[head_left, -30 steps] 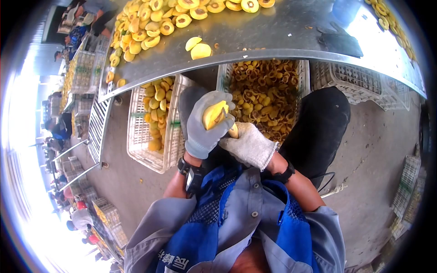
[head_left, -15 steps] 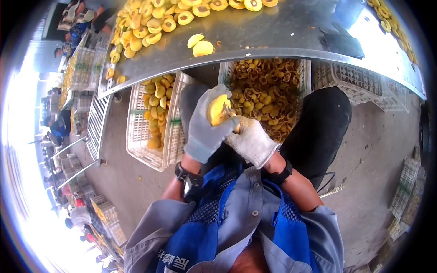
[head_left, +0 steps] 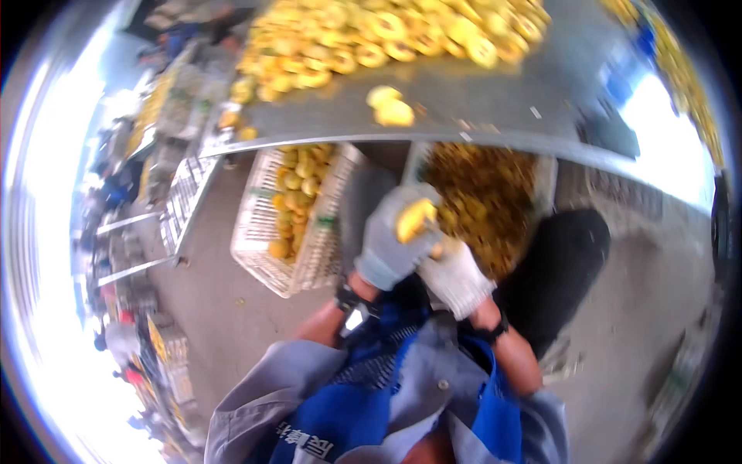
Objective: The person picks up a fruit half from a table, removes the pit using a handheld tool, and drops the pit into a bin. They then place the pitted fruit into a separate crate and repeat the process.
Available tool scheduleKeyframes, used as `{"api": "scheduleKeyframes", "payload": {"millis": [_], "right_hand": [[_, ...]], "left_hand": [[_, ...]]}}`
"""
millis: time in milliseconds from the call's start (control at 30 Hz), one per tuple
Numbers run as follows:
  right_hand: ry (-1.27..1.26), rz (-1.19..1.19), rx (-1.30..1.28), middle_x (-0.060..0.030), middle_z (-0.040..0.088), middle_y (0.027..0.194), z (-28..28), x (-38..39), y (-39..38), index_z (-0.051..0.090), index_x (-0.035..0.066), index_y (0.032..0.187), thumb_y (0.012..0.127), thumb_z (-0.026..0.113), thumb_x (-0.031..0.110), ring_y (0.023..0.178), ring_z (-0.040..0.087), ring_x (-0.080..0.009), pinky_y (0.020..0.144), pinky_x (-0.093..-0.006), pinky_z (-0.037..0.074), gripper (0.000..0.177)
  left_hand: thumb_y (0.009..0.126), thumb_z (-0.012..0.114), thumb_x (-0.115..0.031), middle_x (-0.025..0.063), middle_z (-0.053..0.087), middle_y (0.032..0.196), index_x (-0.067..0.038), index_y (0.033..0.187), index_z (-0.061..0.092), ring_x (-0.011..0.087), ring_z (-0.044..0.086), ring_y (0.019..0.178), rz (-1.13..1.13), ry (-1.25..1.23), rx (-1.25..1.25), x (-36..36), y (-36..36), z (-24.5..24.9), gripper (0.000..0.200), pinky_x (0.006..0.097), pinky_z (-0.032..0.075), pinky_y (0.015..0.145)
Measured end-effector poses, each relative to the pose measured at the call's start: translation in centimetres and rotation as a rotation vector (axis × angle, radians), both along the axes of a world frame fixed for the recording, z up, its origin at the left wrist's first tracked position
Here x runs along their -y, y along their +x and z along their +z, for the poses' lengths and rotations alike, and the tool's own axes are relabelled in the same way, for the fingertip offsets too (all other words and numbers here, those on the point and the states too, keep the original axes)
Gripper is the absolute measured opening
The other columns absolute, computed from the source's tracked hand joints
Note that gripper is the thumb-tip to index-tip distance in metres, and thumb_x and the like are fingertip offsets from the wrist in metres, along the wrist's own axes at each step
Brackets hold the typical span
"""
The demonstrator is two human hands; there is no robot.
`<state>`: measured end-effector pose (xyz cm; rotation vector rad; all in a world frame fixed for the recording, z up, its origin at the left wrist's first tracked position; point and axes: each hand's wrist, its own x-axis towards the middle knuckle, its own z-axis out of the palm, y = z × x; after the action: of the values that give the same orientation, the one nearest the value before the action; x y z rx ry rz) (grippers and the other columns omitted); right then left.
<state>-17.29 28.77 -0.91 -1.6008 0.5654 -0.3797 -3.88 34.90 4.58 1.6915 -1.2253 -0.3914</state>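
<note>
A yellow peach half [head_left: 416, 220] is gripped in my left hand [head_left: 386, 243], which wears a grey glove. My right hand [head_left: 457, 282], in a white glove, is closed on a small pitting tool with a wooden handle [head_left: 440, 249]. Both hands meet over my lap, the tool close against the fruit; motion blur hides its metal end. Just beyond them stands a crate of peach scraps [head_left: 481, 205]. On the metal table [head_left: 325, 116] above lie two loose peach pieces [head_left: 393, 110] near the front edge.
Many peach halves [head_left: 371, 42] are heaped at the table's far side. To the left, a white plastic crate [head_left: 263, 267] holds more peaches. A dark flat object [head_left: 607, 131] lies at the table's right. Other people and crates are blurred at far left.
The camera view has shifted, so table, crates and hands appear further right and lower. The peach half has turned in my left hand, showing less of its cut face.
</note>
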Motion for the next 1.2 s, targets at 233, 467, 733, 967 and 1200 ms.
{"api": "scheduleKeyframes", "payload": {"millis": [233, 467, 733, 967, 1200], "right_hand": [[0.013, -0.117, 0.065, -0.0068, 0.077, 0.091, 1.1, -0.8, 0.8, 0.071, 0.0, 0.106, 0.094, 0.068, 0.004, 0.084, 0.072, -0.0159, 0.075, -0.0324, 0.057, 0.013], [0.298, -0.009, 0.002, -0.008, 0.074, 0.088, 1.8, -1.2, 0.0, 0.072, 0.0, 0.106, 0.095, 0.066, 0.006, 0.077, 0.069, -0.0159, 0.069, -0.0312, 0.054, 0.014], [0.368, 0.07, -0.028, -0.002, 0.067, 0.075, 3.1, -2.2, 0.1, 0.071, 0.004, 0.099, 0.092, 0.069, 0.004, 0.059, 0.063, -0.0117, 0.054, -0.0271, 0.048, 0.007], [0.456, 0.199, -0.204, -0.0019, 0.064, 0.071, 5.0, -2.2, -0.6, 0.068, 0.005, 0.091, 0.089, 0.07, 0.005, 0.057, 0.061, -0.0129, 0.051, -0.0289, 0.049, 0.003], [0.322, 0.265, -0.227, -0.0035, 0.065, 0.07, 4.4, -2.3, -0.9, 0.068, 0.004, 0.09, 0.087, 0.072, 0.007, 0.056, 0.062, -0.0153, 0.052, -0.0308, 0.05, 0.006]], "left_hand": [[0.084, 0.072, 0.006, 0.0085, 0.061, 0.132, -0.003, 0.139, 0.06, 0.0164, 0.064, 0.106, -0.05, -0.101, -0.396, -1.0, -0.3, -1.0, 0.056, 0.0314, 0.054, 0.092], [0.082, 0.077, -0.005, 0.0135, 0.066, 0.133, -0.004, 0.135, 0.063, 0.0262, 0.064, 0.12, -0.064, -0.045, -0.207, -1.8, 0.4, -0.8, 0.055, 0.0372, 0.05, 0.106], [0.084, 0.076, -0.007, 0.0109, 0.071, 0.124, -0.004, 0.129, 0.066, 0.0217, 0.068, 0.113, -0.233, 0.041, -0.292, -2.9, 2.1, 1.5, 0.046, 0.0347, 0.052, 0.103], [0.082, 0.079, -0.015, 0.0105, 0.072, 0.122, -0.006, 0.123, 0.069, 0.0231, 0.068, 0.112, -0.433, 0.109, -0.252, -3.5, 3.7, 2.4, 0.042, 0.0356, 0.053, 0.101], [0.082, 0.08, -0.018, 0.0127, 0.072, 0.122, -0.006, 0.121, 0.07, 0.0263, 0.069, 0.112, -0.475, 0.214, -0.192, -3.9, 4.4, 3.0, 0.042, 0.0361, 0.053, 0.101]]}}
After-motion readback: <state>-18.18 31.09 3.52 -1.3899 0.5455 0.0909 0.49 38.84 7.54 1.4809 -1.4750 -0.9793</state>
